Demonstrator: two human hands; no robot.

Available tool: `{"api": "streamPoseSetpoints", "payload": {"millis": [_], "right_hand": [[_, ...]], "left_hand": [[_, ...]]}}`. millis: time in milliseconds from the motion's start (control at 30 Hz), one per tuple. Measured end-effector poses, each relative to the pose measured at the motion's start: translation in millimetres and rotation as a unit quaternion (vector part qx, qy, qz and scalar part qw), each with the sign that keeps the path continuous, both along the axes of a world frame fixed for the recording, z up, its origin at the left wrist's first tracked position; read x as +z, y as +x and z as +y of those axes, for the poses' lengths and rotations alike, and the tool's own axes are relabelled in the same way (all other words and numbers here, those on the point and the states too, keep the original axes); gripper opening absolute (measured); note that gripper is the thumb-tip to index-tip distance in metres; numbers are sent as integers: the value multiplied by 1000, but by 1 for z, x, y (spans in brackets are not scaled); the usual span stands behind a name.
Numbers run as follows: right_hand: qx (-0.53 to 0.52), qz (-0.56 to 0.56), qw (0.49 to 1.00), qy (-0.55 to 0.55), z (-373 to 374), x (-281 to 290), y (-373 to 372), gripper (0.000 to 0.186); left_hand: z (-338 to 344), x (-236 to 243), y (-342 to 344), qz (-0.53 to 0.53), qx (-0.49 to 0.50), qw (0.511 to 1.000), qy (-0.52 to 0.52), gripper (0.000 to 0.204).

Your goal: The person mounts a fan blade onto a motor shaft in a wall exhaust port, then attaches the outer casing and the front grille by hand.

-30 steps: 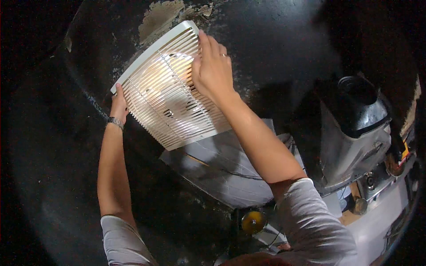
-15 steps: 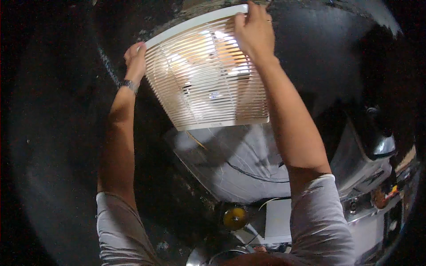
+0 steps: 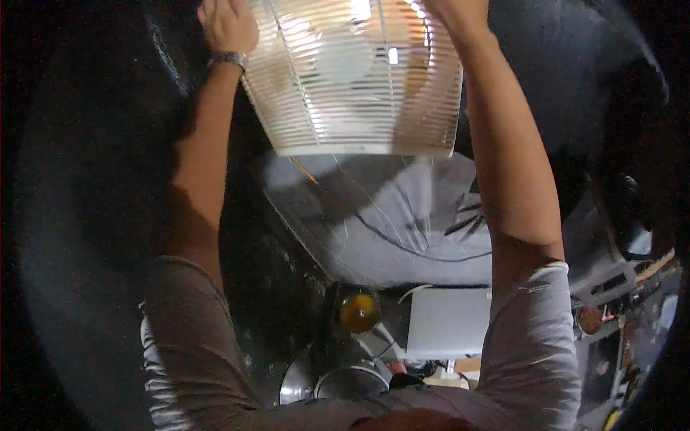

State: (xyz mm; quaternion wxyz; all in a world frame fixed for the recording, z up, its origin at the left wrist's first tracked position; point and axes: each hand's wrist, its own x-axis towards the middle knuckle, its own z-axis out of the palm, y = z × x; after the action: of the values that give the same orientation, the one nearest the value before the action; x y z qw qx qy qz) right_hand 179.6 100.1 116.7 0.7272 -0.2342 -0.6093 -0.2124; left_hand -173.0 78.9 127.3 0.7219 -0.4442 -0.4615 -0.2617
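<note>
A white slatted vent cover (image 3: 338, 108) is raised above me, its top cut off by the upper edge of the picture. Bright light and orange patches show through its slats. My left hand (image 3: 228, 27) is closed at the cover's upper left edge, with a metal watch (image 3: 228, 59) on that wrist. On the opposite side, my right hand (image 3: 460, 14) holds the cover's right edge; its fingertips lie out of the picture. The cover's lower rim stands in front of a dark, stained wall.
Below the cover is a grey, cracked-looking panel (image 3: 374, 244) with a dark cable across it. Lower down are a round yellow object (image 3: 360, 313), a white flat-topped box (image 3: 447, 320) and a round metal pan (image 3: 352, 381). Cluttered shelving (image 3: 604, 345) lines the right side.
The cover and both my hands have moved up in the picture, and the cover sits straighter, less tilted. More of the grey panel below it shows. Both hands have stayed at the cover's sides.
</note>
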Motion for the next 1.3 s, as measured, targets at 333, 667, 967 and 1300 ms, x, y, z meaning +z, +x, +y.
{"api": "streamPoseSetpoints", "payload": {"millis": [333,667,967,1300], "right_hand": [[35,88,986,-134,-5,-220,-9,46],[29,91,985,-147,17,-255,-9,46],[31,105,987,-121,14,-254,-18,46],[137,108,964,-203,4,-258,-5,56]], "left_hand": [[-17,-1,43,-176,-248,953,10,39],[0,-58,33,-185,-350,915,76,46],[-2,-274,28,-526,-365,767,43,62],[-21,-281,21,-526,-368,766,-38,53]]}}
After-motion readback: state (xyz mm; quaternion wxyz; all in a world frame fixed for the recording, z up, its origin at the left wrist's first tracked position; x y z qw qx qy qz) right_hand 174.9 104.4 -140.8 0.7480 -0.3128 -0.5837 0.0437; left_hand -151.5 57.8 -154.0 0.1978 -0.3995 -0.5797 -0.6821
